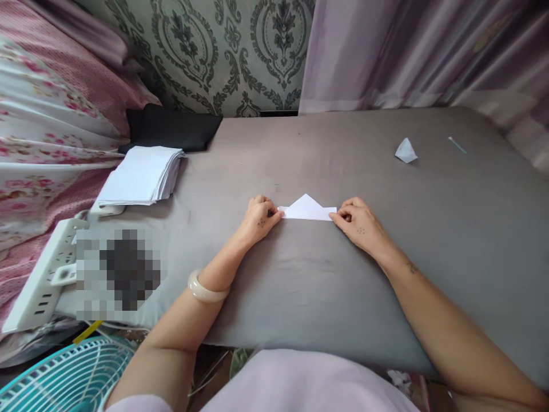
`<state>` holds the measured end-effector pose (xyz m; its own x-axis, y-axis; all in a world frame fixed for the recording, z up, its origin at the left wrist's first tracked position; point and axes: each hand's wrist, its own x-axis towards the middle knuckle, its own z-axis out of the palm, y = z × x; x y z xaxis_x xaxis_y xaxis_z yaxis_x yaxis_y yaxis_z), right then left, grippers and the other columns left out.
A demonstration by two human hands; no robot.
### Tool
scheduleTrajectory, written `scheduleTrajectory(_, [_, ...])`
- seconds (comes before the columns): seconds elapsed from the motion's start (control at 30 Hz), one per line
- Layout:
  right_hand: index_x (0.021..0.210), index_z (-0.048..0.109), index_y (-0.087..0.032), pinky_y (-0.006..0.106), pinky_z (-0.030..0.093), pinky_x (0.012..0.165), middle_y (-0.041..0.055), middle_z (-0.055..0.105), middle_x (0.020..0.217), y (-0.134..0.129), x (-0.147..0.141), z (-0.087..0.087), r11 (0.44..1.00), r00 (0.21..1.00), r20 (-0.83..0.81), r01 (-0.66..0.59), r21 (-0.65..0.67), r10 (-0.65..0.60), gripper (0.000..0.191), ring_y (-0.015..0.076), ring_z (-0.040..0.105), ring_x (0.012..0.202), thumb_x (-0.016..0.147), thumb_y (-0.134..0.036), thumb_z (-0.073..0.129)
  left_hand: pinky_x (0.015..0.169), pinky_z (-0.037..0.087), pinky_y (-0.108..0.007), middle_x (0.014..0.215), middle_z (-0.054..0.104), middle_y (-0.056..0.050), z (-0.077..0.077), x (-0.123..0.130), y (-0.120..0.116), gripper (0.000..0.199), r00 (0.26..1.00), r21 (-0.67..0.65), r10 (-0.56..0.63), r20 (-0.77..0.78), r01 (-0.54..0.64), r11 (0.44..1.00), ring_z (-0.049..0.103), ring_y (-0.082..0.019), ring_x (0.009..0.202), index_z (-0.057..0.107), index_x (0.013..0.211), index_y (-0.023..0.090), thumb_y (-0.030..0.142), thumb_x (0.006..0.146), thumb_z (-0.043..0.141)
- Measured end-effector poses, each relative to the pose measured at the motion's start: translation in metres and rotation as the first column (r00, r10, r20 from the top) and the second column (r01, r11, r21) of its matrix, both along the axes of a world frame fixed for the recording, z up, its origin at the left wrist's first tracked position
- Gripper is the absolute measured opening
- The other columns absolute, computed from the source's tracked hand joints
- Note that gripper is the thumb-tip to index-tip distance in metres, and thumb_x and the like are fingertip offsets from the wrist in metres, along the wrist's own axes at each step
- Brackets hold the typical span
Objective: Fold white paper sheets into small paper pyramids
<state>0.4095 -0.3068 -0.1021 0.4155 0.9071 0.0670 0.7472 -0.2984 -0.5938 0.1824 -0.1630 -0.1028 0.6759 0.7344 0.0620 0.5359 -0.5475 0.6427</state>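
A folded sheet of white paper (306, 209) lies on the grey cloth-covered surface in front of me. Its middle rises to a triangular point on the far side, with a narrow strip reaching out to each side. My left hand (261, 217) pinches the strip's left end between thumb and fingers. At the right end, my right hand (358, 222) holds the paper the same way. The fingers of both hands are partly curled under and hidden. A pale bangle (206, 289) circles my left forearm.
A stack of white paper (139, 174) lies at the left, before a black folded item (175, 129). A white power strip (40, 280) and a turquoise fan (72, 372) are nearer me. A small folded paper piece (406, 151) and a thin stick (457, 145) lie far right.
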Motion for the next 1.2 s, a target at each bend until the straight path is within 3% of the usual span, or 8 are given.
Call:
scheduleTrajectory(0.2, [0.074, 0.056, -0.02, 0.032, 0.044, 0.069, 0.0041, 0.056, 0.096, -0.005, 0.0, -0.003, 1.0, 0.998, 0.053, -0.021, -0.001, 0.021, 0.022, 0.0134, 0.055, 0.068, 0.086, -0.04, 0.056, 0.09, 0.043, -0.04, 0.099, 0.054, -0.009, -0.005, -0.003, -0.001, 0.011, 0.999, 0.076, -0.024, -0.028, 0.026, 0.997, 0.048, -0.023, 0.096, 0.057, 0.083, 0.017, 0.028, 0.086, 0.059])
scheduleTrajectory(0.43, [0.084, 0.052, -0.022, 0.031, 0.044, 0.069, 0.0018, 0.052, 0.089, -0.006, 0.007, -0.005, 0.999, 0.999, 0.035, -0.027, 0.043, 0.026, 0.018, 0.0132, 0.052, 0.066, 0.083, -0.038, 0.059, 0.096, 0.038, -0.042, 0.116, 0.047, -0.012, -0.004, 0.0, -0.007, 0.033, 0.995, 0.178, -0.094, -0.029, 0.098, 0.979, 0.046, -0.023, 0.104, 0.048, 0.123, 0.019, 0.022, 0.09, 0.049])
scheduleTrajectory(0.63, [0.092, 0.055, -0.023, 0.033, 0.046, 0.074, 0.0042, 0.056, 0.094, -0.006, 0.008, 0.001, 0.993, 0.991, 0.075, -0.112, 0.041, 0.108, 0.011, 0.0161, 0.055, 0.073, 0.085, -0.031, 0.054, 0.088, 0.035, -0.043, 0.127, 0.042, -0.01, 0.0, 0.005, -0.014, 0.048, 0.94, 0.367, -0.234, -0.248, 0.314, 0.876, 0.042, -0.026, 0.105, 0.056, 0.128, 0.037, 0.012, 0.094, 0.033])
scheduleTrajectory(0.7, [0.098, 0.057, -0.022, 0.036, 0.046, 0.079, 0.0077, 0.058, 0.101, -0.003, -0.001, 0.005, 0.988, 0.974, 0.179, -0.15, 0.036, 0.142, 0.013, 0.0209, 0.057, 0.086, 0.087, -0.023, 0.049, 0.089, 0.034, -0.043, 0.128, 0.043, -0.01, 0.004, 0.007, -0.016, 0.045, 0.915, 0.398, -0.267, -0.302, 0.376, 0.837, 0.041, -0.027, 0.109, 0.059, 0.126, 0.036, 0.013, 0.094, 0.036])
scheduleTrajectory(0.8, [0.109, 0.059, -0.021, 0.043, 0.044, 0.087, 0.0125, 0.059, 0.112, 0.002, -0.028, 0.012, 0.955, 0.883, 0.391, -0.294, 0.026, 0.261, 0.035, 0.0266, 0.054, 0.103, 0.086, -0.007, 0.036, 0.091, 0.035, -0.042, 0.127, 0.047, -0.011, 0.013, 0.012, -0.022, 0.037, 0.888, 0.435, -0.29, -0.357, 0.433, 0.789, 0.041, -0.027, 0.112, 0.061, 0.123, 0.029, 0.018, 0.095, 0.04])
scheduleTrajectory(0.9, [0.115, 0.057, -0.019, 0.042, 0.044, 0.094, 0.0134, 0.059, 0.118, 0.003, -0.061, 0.015, 0.907, 0.841, 0.376, -0.422, 0.007, 0.389, 0.039, 0.026, 0.052, 0.111, 0.089, -0.006, 0.031, 0.092, 0.038, -0.041, 0.124, 0.052, -0.013, 0.02, 0.019, -0.028, 0.03, 0.858, 0.433, -0.314, -0.407, 0.484, 0.76, 0.044, -0.028, 0.112, 0.066, 0.113, 0.02, 0.02, 0.095, 0.041])
scheduleTrajectory(1.03, [0.123, 0.052, -0.015, 0.043, 0.043, 0.099, 0.0164, 0.056, 0.125, -0.001, -0.085, 0.01, 0.935, 0.901, 0.285, -0.353, 0.039, 0.328, 0.035, 0.0279, 0.051, 0.117, 0.096, -0.028, 0.035, 0.094, 0.043, -0.036, 0.114, 0.059, -0.015, 0.019, 0.02, -0.037, 0.029, 0.834, 0.333, -0.336, -0.438, 0.498, 0.801, 0.05, -0.025, 0.108, 0.064, 0.111, 0.012, 0.013, 0.093, 0.041])
scheduleTrajectory(1.2, [0.125, 0.054, -0.012, 0.044, 0.043, 0.099, 0.0176, 0.056, 0.126, -0.01, -0.077, 0.003, 0.965, 0.901, 0.362, -0.262, 0.015, 0.239, 0.039, 0.0291, 0.051, 0.117, 0.097, -0.031, 0.034, 0.102, 0.043, -0.035, 0.134, 0.055, -0.013, 0.012, 0.005, -0.041, 0.047, 0.894, 0.293, -0.273, -0.355, 0.384, 0.876, 0.05, -0.023, 0.123, 0.052, 0.132, 0.013, 0.003, 0.089, 0.035])
